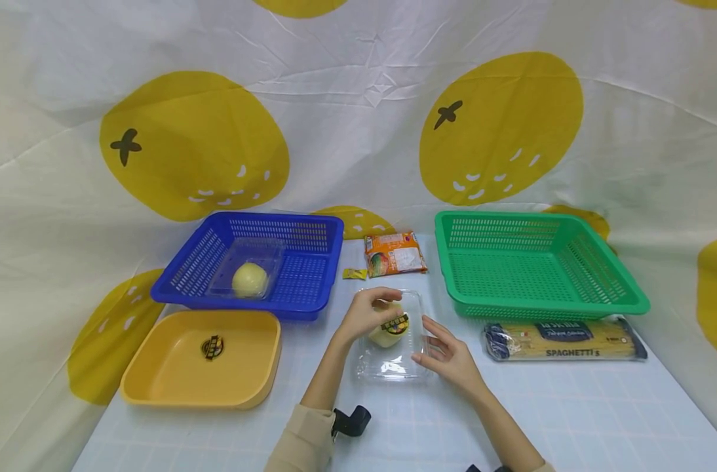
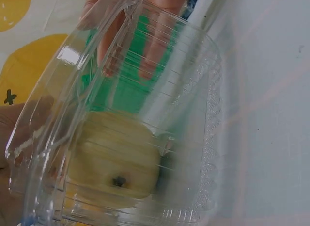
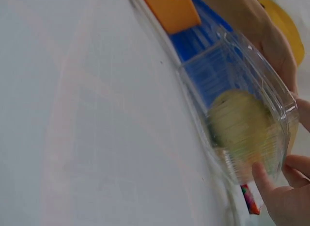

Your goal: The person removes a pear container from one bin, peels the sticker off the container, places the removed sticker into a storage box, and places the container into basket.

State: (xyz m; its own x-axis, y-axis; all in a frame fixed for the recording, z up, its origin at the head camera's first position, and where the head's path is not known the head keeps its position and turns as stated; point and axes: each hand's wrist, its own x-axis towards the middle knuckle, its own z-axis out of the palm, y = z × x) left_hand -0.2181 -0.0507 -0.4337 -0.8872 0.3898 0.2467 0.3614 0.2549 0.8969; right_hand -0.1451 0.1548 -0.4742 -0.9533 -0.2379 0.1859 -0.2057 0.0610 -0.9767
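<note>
A clear plastic clamshell box lies on the table in front of me, with a pale yellow round fruit inside that carries a dark sticker. My left hand curls over the box's top left side. My right hand holds the box's right edge between thumb and fingers. The left wrist view shows the fruit through the box wall, with right-hand fingers behind it. In the right wrist view the fruit sits in the box beside my right hand.
A blue basket at back left holds another clear box with a yellow fruit. A yellow tray lies front left, a green basket back right, a spaghetti pack before it. An orange packet and a small sweet lie between the baskets.
</note>
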